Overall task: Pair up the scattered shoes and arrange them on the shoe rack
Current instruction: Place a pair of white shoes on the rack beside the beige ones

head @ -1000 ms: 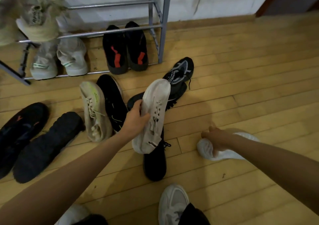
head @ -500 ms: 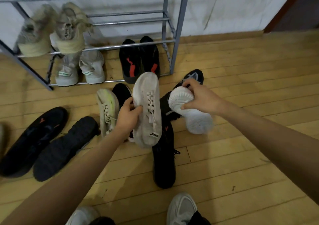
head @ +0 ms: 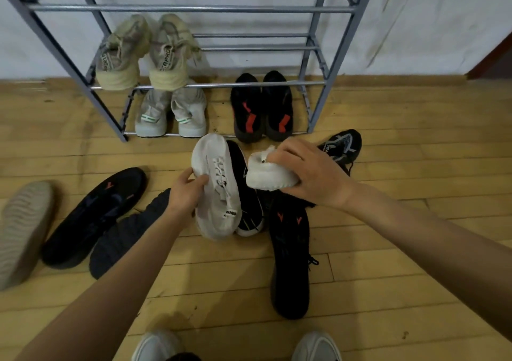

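The white shoe (head: 219, 194) is held off the floor in the left hand (head: 184, 194). The fingers (head: 201, 180) and thumb pinch its side next to the laces, toe pointing away. Just right of those fingers, the right hand (head: 310, 172) holds the mate (head: 266, 175), with its fingers (head: 288, 150) curled over the top. The two shoes are close together but not touching.

Both look like light knit trainers. The uppers are probably soft and would fold under a tight pinch, while the thick foam soles look firmer. The sole edge or the heel collar seems the safer place to hold them. The loose laces could snag on a rack bar.

A black shoe (head: 249, 202) lies directly under the left fingers, half covered by the white one. A long black shoe (head: 291, 255) lies below the right fingers, and a patterned one (head: 342, 144) lies beyond them. Ahead of both hands, the rack (head: 315, 103) holds a black pair (head: 261, 108), a grey pair (head: 171, 114) and a beige pair (head: 144, 56).

The right hand hides most of the mate, so it is unclear which foot it fits. Far left of the fingers, a tan sole (head: 22, 230) is cut off by the frame, and so is the top of the rack.
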Action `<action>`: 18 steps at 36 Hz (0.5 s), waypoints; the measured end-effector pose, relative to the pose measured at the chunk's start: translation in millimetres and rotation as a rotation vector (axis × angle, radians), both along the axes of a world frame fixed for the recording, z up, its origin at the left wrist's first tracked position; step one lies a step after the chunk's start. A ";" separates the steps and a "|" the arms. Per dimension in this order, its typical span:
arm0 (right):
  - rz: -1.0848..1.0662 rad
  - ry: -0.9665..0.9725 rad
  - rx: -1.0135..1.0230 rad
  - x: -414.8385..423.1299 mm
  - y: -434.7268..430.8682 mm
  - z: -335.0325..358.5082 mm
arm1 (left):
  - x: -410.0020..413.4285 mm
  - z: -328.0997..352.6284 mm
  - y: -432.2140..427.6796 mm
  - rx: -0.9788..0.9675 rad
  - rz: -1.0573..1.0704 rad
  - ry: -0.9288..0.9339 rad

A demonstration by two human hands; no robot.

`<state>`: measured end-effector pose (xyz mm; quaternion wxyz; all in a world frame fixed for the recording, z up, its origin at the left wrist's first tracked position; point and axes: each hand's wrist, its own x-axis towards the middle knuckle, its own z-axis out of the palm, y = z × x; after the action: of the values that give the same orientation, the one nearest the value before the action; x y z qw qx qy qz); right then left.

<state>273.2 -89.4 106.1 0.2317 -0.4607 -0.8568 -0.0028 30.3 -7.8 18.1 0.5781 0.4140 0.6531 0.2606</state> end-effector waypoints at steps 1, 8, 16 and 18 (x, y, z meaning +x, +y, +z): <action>0.008 -0.032 0.000 -1.5 2.3 -2.2 | -2.3 -1.0 -0.1 -0.006 -0.004 0.009; -0.005 -0.263 -0.527 3.7 -12.3 -61.8 | -10.0 -4.8 -3.2 -0.035 -0.093 0.022; -0.101 -0.177 -0.839 1.2 -36.3 -89.9 | -19.4 -15.1 -18.9 -0.137 -0.314 0.128; -0.263 -0.040 -0.724 -11.3 -32.9 -91.4 | -23.5 -13.0 -22.0 -0.173 -0.314 0.070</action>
<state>262.0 -122.2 14.7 0.0348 -0.6186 -0.7403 0.2611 6.8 -29.8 5.1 0.6222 0.4684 0.6200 0.0956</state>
